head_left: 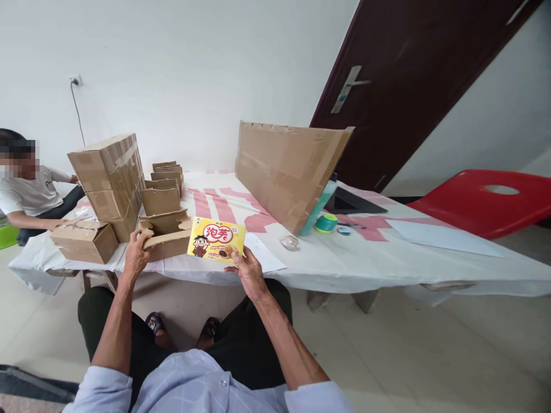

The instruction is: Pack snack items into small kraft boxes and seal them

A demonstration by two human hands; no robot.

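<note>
My right hand point(248, 272) grips the lower edge of a yellow snack box point(216, 239) with red characters and a cartoon figure, held just above the table's near edge. My left hand point(136, 252) is closed on the left end of a small open brown cardboard carton point(167, 237) that rests on the white tablecloth point(327, 258). The snack box sits right beside the carton's open right end, touching or nearly touching it.
Stacked taped cartons point(111, 178) and several folded small cartons point(166, 183) stand behind. A closed carton point(84, 240) lies at left. A large cardboard sheet point(286, 169) leans on a teal bottle point(321, 206). A tape roll point(326, 222), red chair point(482, 201) and seated person point(30, 192) are nearby.
</note>
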